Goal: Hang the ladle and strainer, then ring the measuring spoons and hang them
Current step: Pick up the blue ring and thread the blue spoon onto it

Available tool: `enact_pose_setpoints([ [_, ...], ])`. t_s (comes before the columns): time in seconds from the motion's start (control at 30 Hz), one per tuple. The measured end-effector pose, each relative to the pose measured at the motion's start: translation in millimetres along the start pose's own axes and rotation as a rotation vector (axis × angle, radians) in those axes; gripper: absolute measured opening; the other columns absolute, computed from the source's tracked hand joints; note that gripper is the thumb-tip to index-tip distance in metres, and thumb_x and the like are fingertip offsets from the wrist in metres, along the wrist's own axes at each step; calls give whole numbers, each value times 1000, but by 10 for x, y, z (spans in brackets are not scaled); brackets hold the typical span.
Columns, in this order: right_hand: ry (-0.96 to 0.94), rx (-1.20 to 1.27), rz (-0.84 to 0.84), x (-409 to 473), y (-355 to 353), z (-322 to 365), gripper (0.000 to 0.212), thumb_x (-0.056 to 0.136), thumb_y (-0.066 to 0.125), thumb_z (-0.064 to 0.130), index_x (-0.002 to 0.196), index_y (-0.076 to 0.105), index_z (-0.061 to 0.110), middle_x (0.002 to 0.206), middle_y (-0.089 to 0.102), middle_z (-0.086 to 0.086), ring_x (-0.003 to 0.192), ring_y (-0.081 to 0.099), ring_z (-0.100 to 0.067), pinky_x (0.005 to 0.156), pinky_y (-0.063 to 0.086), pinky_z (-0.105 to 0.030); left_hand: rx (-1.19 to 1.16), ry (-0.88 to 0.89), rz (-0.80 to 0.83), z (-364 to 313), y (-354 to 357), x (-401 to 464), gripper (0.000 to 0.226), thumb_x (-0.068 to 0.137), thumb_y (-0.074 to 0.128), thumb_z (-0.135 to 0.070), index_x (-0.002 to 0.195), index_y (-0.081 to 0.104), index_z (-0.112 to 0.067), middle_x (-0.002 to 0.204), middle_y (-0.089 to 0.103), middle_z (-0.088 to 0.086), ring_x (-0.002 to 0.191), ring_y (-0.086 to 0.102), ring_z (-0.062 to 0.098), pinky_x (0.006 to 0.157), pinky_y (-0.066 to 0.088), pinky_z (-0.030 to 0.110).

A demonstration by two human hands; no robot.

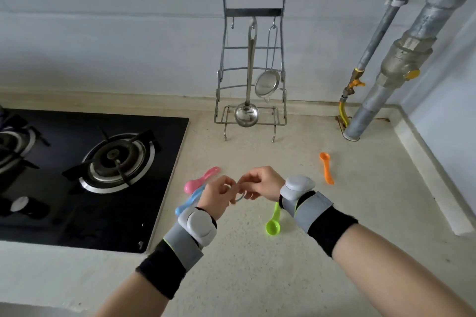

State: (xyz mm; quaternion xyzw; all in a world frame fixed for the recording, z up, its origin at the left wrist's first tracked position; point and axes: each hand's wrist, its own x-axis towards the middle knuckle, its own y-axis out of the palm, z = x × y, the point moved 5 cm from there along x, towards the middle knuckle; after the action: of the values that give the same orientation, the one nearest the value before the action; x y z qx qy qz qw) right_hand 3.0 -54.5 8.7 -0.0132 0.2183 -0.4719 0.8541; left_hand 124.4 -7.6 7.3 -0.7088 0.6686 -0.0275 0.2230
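Note:
A steel ladle (247, 110) and a small mesh strainer (267, 83) hang from hooks on the wire rack (253, 12) against the back wall. My left hand (217, 194) and my right hand (260, 183) meet over the counter, both pinching a small metal ring (240, 198). Measuring spoons lie loose on the counter: pink (199, 181) and blue (189, 202) partly behind my left hand, green (273, 221) under my right wrist, orange (326, 167) off to the right.
A black gas hob (90, 175) with burners fills the left side. Grey pipes with yellow valves (391, 67) run down the back right corner. A raised counter edge (425, 162) borders the right side.

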Motion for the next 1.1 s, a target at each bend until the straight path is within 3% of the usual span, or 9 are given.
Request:
enact_pose_setpoints([
  [0.17,95,-223,23,293,304,-76,9,87,54,10,82,62,9,64,59,2,45,53,-7,51,41,-22,14,-92,-164,229,-515,30,16,83,59,-16,67,55,-18,55,43,-1,51,38,14,49,31,23],
  [0.3,62,-384,133,491,704,37,27,89,44,13,110,57,3,63,54,7,52,49,-5,52,41,-17,-3,-103,-303,258,-1029,116,23,81,60,-13,61,53,-22,58,46,0,54,38,15,52,32,25],
  [0.4,53,-363,286,561,1070,105,34,90,36,14,121,47,6,106,66,-2,87,59,-10,63,40,-7,7,-96,-337,288,-1230,159,24,81,60,-15,60,51,-21,56,44,1,53,36,16,51,31,27],
  [0.47,45,-495,260,624,1194,42,42,91,36,6,133,37,4,138,43,-13,124,44,-22,91,32,-13,2,-79,-296,304,-1237,145,25,81,60,-16,59,51,-21,54,42,0,52,35,16,51,30,28],
  [0.53,60,-649,300,684,1292,-17,46,93,38,11,139,32,7,147,34,-14,135,33,-27,108,25,-28,-34,-56,-239,310,-1207,139,24,83,59,-15,60,52,-21,47,41,-6,48,33,12,50,30,25],
  [0.67,-4,-863,255,728,1244,-83,41,91,47,17,132,44,12,135,49,-18,123,48,-35,101,39,-44,-102,-32,-164,303,-1168,121,20,84,58,-11,65,55,-18,34,42,-12,37,34,3,42,31,13],
  [0.97,41,-904,174,702,779,-158,16,86,56,24,96,60,11,101,64,-15,80,55,-26,71,41,-31,-167,-50,-101,128,-988,213,18,83,59,-8,66,58,-15,34,49,-13,35,41,1,38,34,9],
  [1.0,55,-908,158,676,703,-158,11,85,58,24,82,57,14,93,63,-13,76,52,-23,68,38,-29,-174,-47,-88,89,-947,223,18,82,59,-8,66,58,-15,35,50,-13,35,42,0,38,34,9],
  [1.1,68,-820,16,601,435,-231,36,79,65,16,57,36,22,80,58,-6,74,52,-23,64,36,-25,-162,-48,-67,-19,-853,245,18,82,61,-11,65,59,-19,37,53,-13,36,45,-1,41,38,10],
])
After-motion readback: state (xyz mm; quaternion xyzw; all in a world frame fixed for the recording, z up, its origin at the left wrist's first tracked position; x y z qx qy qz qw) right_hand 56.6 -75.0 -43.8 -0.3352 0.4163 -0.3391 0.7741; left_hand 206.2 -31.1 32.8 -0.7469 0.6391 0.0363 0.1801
